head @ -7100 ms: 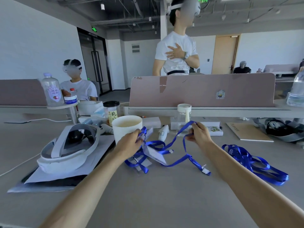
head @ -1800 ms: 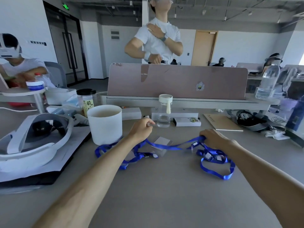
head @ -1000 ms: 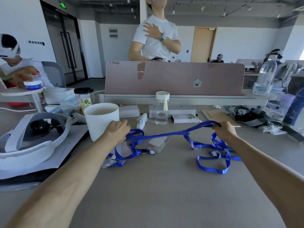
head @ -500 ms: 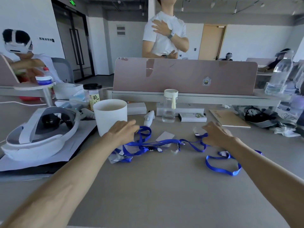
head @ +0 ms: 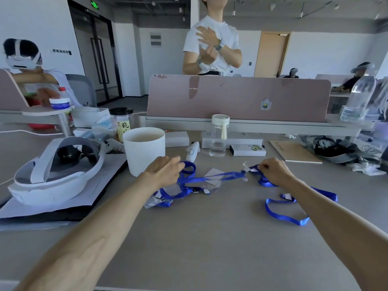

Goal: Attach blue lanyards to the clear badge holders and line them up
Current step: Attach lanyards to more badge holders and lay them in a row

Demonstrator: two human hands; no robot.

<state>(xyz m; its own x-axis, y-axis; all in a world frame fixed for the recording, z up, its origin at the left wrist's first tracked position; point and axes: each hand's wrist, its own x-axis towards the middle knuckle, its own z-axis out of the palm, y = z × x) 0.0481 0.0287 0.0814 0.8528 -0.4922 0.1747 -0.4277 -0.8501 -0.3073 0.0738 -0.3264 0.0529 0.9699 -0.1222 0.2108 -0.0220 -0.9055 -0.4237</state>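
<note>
head view: your left hand (head: 162, 172) curls round the loop end of a blue lanyard (head: 212, 177) beside the white cup (head: 144, 150). your right hand (head: 273, 172) pinches it near the clip end. since 0.5 s ago you have drawn the strap taut between them. the clear badge holders (head: 210, 186) lie on the table (head: 210, 238) under it, so clipping looks not yet done. 1 spare lanyard (head: 283, 216) waits by your right forearm.

The clear plastic jar with a black lid (head: 122, 125), just behind and left of the white cylindrical cup (head: 144, 153), carries a yellow label reading "脆". Lettering on the brown notebook (head: 295, 152), well right of the cup, is illegible.
</note>
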